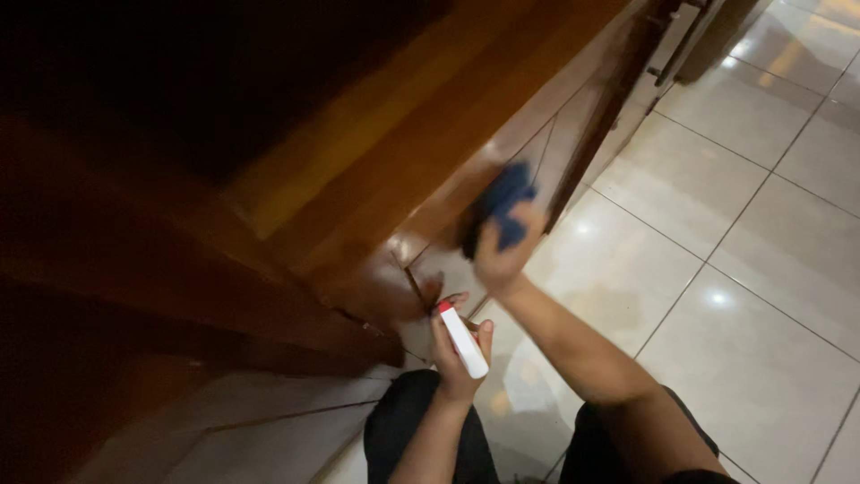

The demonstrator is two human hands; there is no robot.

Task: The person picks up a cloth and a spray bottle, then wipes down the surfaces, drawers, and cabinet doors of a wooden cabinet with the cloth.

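My right hand (504,254) grips a dark blue cloth (498,204) and presses it against the glossy brown wooden panel (466,161) low down, near its bottom edge. My left hand (457,358) holds a small white spray bottle with a red top (462,339), its nozzle end turned toward the wood. The bottle sits just below and to the left of the cloth. Both forearms reach forward from my knees, which are in dark trousers (421,430).
A large polished wooden piece of furniture (179,224) fills the left and the top of the view. Shiny cream floor tiles (743,269) with dark grout lines spread to the right. Further wooden furniture with metal handles (667,54) stands at the top right.
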